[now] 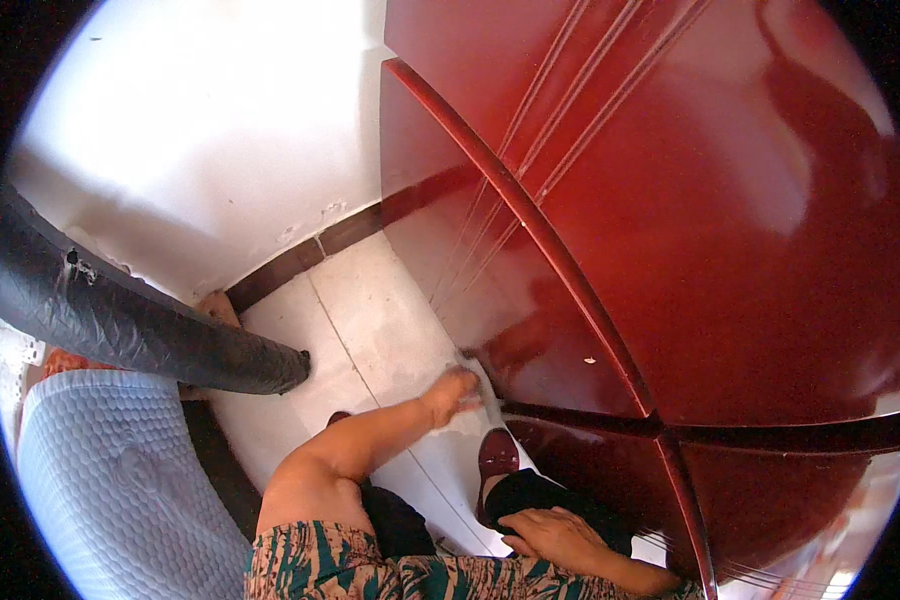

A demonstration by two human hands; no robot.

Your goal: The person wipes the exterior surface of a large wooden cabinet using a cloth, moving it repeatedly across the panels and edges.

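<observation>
- Along the tiled floor's (355,300) edge nearest the red cabinet (750,270), the left hand (454,396) is low, at the cabinet's foot, fingers curled and blurred; whether they grip anything I cannot tell. A pale patch (488,388) beside the fingertips is too smeared to identify.
- The right hand (558,536) lies loosely draped over the black-trousered knee (535,492), fingers relaxed, with nothing visible in it.
- The cabinet stands on the right of the floor and takes up most of that side. Judging by its bulk, it should be heavy and stiff, and its glossy face slippery under a palm and easy to scratch.
- For a hold, the raised trim strip (540,225) or the lower side edge looks better than the smooth panel; the trim may be too shallow for a firm pull.
- Edges: the cabinet's foot runs close past the dark-red shoe (498,455), so fingers and toes have little room there.
- Room for moving: a strip of tile lies between the cabinet and the black-wrapped roll (160,320), narrowing toward the person's feet. The white wall (220,110) with its dark skirting (285,268) bounds the far edge; the blue quilted cover (110,470) limits the left side.
</observation>
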